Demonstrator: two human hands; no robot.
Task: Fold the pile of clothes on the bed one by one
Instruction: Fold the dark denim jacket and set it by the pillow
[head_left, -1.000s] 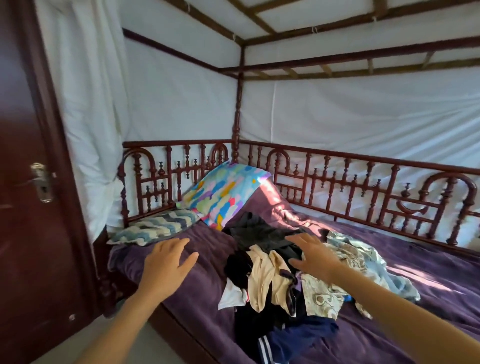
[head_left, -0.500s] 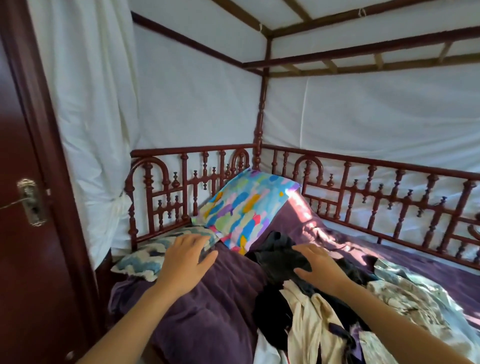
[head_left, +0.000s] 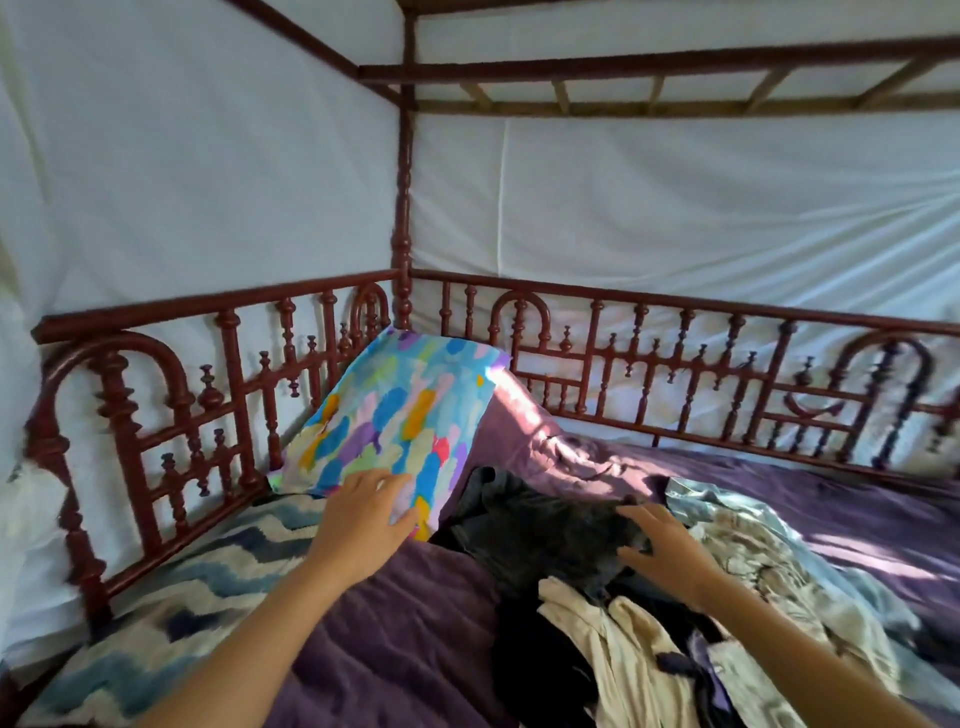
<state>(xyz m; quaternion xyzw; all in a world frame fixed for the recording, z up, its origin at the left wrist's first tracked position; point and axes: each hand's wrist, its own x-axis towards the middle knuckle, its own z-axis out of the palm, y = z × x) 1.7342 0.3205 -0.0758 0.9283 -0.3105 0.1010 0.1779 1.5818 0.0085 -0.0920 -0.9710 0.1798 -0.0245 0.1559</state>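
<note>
A pile of clothes lies on the purple bed cover (head_left: 405, 634): a dark grey garment (head_left: 540, 530) on top at the far end, a cream one (head_left: 613, 644) nearer me, and a pale patterned one (head_left: 753, 561) to the right. My right hand (head_left: 660, 551) rests on the dark grey garment with fingers spread. My left hand (head_left: 363, 514) lies flat, fingers apart, on the lower edge of the colourful pillow (head_left: 400, 415), left of the pile.
A blue and white zigzag pillow (head_left: 171, 608) lies at the near left. A carved red wooden railing (head_left: 675, 364) runs along the head and far side of the bed, with white cloth walls behind it. The purple cover shows bare on the right.
The view has moved closer to the bed's head corner. My left hand has gone forward from the purple cover onto the colourful pillow. My right hand has stayed on the dark garment.
</note>
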